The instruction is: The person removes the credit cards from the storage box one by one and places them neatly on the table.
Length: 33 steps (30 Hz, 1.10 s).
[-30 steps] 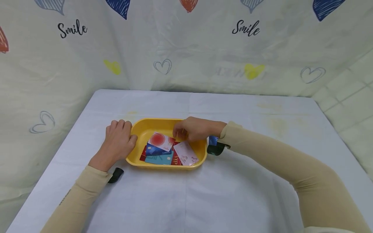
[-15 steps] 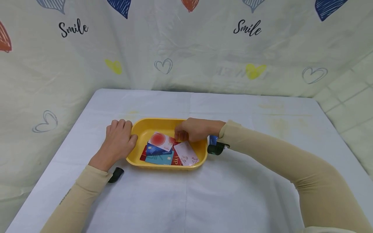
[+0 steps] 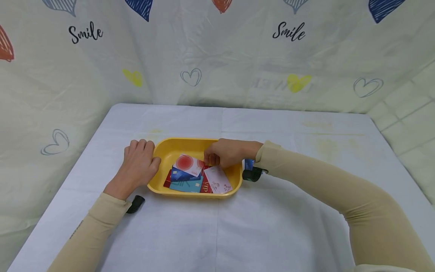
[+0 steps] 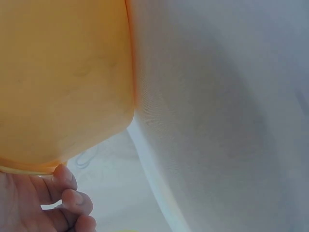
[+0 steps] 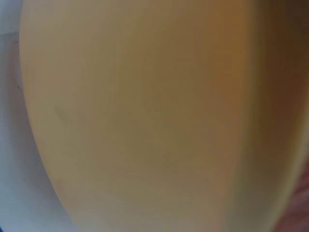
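A yellow plastic tray (image 3: 190, 195) stands on the table in the head view, with several cards inside. My left hand (image 3: 137, 162) grips its left rim, thumb on the near side; the left wrist view shows curled fingers (image 4: 72, 193) under the rim beside the outer wall. Over the tray's right part, my right hand (image 3: 224, 152) reaches in with bent fingers pointing down at the cards; whether they pinch one is hidden. Among the cards are a white card with a red circle (image 3: 185, 163), a dark blue card (image 3: 181, 175), a teal card (image 3: 187, 186), a red VIP card (image 3: 205, 186) and a pale pink-patterned card (image 3: 218, 179).
A white cloth covers the table (image 3: 272, 226). Behind it hangs a printed curtain (image 3: 231, 49) with hearts and lettering. Black wrist cameras (image 3: 252, 174) sit on both wrists. The right wrist view is mostly filled by the tray's blurred outer wall (image 5: 135, 116).
My right hand has shifted very slightly right and down inside the tray, its fingers drawn closer in. The left hand, tray and visible cards stay in place.
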Available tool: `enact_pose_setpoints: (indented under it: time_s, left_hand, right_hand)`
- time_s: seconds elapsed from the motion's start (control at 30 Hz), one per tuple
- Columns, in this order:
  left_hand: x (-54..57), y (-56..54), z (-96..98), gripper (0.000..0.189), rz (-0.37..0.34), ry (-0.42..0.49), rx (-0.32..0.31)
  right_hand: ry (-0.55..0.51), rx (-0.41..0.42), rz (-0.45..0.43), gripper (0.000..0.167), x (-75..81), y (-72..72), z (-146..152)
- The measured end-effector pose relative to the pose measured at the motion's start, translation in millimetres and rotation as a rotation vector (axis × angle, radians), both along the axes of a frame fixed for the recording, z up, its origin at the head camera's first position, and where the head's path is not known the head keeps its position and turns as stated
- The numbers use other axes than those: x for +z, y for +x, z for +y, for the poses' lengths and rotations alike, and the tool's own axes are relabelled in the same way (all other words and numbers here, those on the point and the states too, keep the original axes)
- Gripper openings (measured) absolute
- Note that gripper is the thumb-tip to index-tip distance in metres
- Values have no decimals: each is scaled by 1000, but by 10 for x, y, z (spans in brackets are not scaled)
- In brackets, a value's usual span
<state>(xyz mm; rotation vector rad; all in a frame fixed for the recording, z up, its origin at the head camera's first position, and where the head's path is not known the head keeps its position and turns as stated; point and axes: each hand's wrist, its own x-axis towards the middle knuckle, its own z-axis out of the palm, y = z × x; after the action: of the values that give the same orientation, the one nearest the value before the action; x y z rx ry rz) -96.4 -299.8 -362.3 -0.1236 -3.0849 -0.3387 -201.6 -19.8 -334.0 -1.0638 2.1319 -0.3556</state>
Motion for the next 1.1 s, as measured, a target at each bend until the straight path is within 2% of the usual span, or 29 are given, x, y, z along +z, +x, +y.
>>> enact_pose_setpoints:
  time_s: [0.53,1.1]
  left_hand:
    - [3,-4,10,22,23,6,-9]
    - [4,0,13,23,12,14,-1]
  right_hand:
    - [22,18,10,24,0,36,-1]
    - [56,48,27,27,4,46,-13]
